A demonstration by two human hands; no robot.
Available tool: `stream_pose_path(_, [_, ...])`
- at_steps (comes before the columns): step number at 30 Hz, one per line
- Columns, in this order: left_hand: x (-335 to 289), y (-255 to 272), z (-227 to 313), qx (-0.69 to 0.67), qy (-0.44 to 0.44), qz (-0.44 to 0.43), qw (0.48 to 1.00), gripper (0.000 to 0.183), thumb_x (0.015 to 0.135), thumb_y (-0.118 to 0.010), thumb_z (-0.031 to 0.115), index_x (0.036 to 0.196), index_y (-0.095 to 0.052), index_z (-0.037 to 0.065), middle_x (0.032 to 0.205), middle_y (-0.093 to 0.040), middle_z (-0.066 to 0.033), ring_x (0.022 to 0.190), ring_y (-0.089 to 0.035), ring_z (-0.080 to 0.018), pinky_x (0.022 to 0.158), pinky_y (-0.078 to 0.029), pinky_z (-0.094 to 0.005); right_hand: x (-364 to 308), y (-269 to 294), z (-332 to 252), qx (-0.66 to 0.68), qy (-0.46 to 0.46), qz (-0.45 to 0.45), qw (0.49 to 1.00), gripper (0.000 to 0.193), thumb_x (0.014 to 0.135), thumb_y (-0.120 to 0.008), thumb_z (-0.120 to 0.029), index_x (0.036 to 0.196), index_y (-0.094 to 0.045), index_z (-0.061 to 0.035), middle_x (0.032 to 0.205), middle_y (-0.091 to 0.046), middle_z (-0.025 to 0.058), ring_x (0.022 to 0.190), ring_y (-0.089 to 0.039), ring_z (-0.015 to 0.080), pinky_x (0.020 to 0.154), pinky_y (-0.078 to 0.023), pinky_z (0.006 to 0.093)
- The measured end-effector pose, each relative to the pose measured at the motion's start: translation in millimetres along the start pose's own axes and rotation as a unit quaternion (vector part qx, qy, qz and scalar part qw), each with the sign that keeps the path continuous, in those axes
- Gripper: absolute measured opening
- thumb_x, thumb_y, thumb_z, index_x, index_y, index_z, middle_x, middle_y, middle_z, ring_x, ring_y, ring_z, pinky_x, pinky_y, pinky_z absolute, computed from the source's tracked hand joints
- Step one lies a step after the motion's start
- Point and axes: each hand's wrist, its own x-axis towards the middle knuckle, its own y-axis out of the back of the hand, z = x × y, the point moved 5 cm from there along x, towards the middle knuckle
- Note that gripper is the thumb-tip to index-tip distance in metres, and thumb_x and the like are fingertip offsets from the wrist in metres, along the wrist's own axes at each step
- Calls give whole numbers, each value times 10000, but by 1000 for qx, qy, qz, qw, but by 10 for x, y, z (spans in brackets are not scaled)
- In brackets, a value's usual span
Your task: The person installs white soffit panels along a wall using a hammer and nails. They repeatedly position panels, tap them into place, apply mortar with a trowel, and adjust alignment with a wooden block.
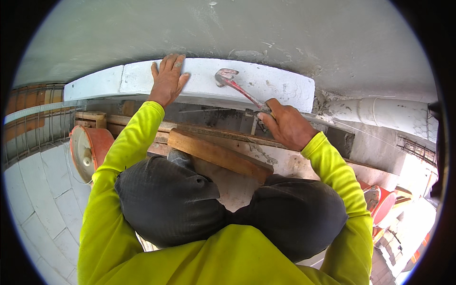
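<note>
Firstly, noted across the upper view, a broad, smooth grey wall [294, 28]; best kept clear of any hammer swing. Seen against its lower edge, a long, white, rough-faced masonry block [266, 83], with a shorter white block [95, 84] end to end at its left. Next in size, a brown, straight-edged length of timber [218, 154], lying aslant below the long block, near the knees; judged close enough to call for careful footing.

Held over the long block, a steel claw hammer with a worn red handle [244, 93]. Cannot tell contact or gap between hammer head and block. Wrapped firmly around the grip end, the right hand [289, 127]. Laid on the block well left of the hammer head, the left hand [167, 81], wide, with fingers spread.

Recommended: short, light taps with the flat face rather than the claw, spread along the block to limit chipping. Keep steady, even pressure on the left, with fingertips out of the striking path. Check the narrow joint [122, 78] between blocks for gaps or steps.
</note>
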Motion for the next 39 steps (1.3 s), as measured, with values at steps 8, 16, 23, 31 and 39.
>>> stream_pose_path(8, [-6, -9, -15, -12, -16, 20, 1000, 591, 1029, -504, 412, 1531, -391, 120, 1559, -389, -130, 1490, -289, -314, 1206, -122, -643, 85, -50, -85, -24, 12, 16, 1000, 348, 1034, -556, -316, 1115, -470, 11, 765, -653, 273, 753, -646, 494, 676, -511, 535])
stream_pose_path(16, [-4, 18, 39, -5, 12, -13, 1000, 602, 1043, -482, 418, 1559, -355, 136, 1595, -358, -120, 1517, -253, -298, 1231, -96, -607, -396, -338, 189, 77, 66, 38, 994, 383, 981, -653, -312, 1148, -507, 1, 753, -648, 244, 711, -649, 470, 628, -510, 518])
stream_pose_path(23, [-273, 107, -108, -88, 129, 109, 982, 702, 997, -560, 385, 1575, -295, 87, 1610, -301, -163, 1538, -185, -331, 1213, -101, -646, -777, -555, 218, 100, 35, -2, 994, 425, 899, -759, -245, 1178, -547, -5, 850, -667, 264, 751, -675, 457, 635, -531, 475])
stream_pose_path(31, [-1036, -155, -848, -490, 595, 243, 589, 964, 906, -691, 461, 1519, -238, -129, 1583, -234, -314, 1449, -284, -466, 1128, -311, -668, -307, -67, -123, 63, 112, 20, 992, 480, 911, -740, -167, 1285, -506, 23, 910, -687, 252, 808, -701, 437, 699, -553, 429])
stream_pose_path(39, [-794, -395, -1017, -686, 556, 156, 443, 789, 967, -587, 480, 1461, -399, -105, 1463, -432, -276, 1319, -472, -439, 876, -601, -515, 847, 290, -1243, 56, 154, -28, 986, 412, 989, -625, -135, 1336, -472, 26, 1001, -670, 285, 915, -688, 450, 812, -538, 433])
